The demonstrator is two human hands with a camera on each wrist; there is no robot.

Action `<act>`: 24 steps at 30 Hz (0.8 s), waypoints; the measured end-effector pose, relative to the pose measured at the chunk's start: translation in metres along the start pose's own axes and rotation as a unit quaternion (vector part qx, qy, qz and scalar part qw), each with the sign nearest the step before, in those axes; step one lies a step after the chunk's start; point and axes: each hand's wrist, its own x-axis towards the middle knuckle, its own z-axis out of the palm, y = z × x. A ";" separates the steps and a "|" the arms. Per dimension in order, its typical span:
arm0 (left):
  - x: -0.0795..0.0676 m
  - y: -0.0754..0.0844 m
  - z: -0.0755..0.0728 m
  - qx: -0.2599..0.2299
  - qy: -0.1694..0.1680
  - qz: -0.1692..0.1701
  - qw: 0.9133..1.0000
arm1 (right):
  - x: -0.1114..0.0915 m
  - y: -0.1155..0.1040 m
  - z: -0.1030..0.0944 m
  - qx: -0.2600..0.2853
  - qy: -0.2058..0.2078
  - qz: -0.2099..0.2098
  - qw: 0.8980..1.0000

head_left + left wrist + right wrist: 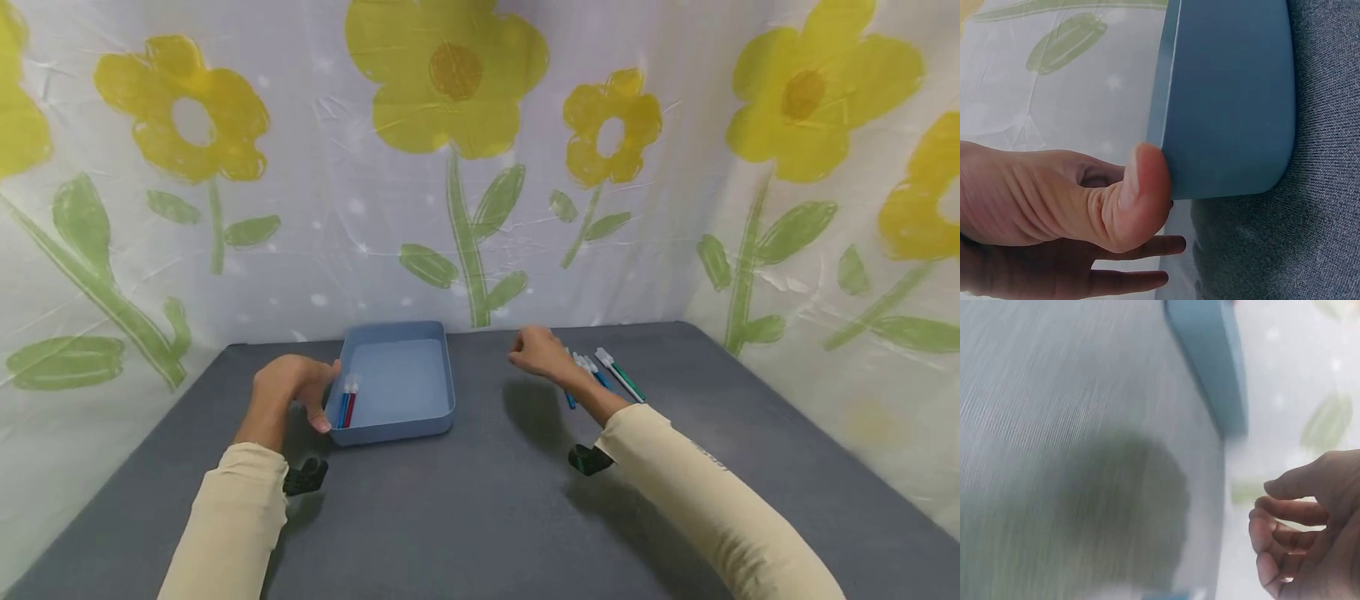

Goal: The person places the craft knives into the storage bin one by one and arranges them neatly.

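My left hand [294, 385] is at the near left corner of a blue-grey tray [393, 427]. In the left wrist view its thumb [1144, 200] touches the tray's outer wall [1229, 106], and two fingers stretch out straight. A blue marker [343, 409] and a red marker [351, 409] lie side by side in the tray, along its left wall. My right hand [542, 352] is above the table, right of the tray. The right wrist view shows its fingers [1261, 534] loosely curled, holding nothing visible. Several markers lie beyond the right forearm, which partly hides them.
Among those markers, a green one [628, 382] lies farthest right and a blue one [598, 374] beside it. The dark grey table [465, 517] ends against a hanging flower-patterned sheet [322, 167]. Dark wrist-worn devices sit under both wrists.
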 end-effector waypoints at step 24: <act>0.004 0.000 -0.001 0.014 -0.005 0.012 1.000 | -0.017 0.073 -0.010 -0.066 -0.045 0.100 0.992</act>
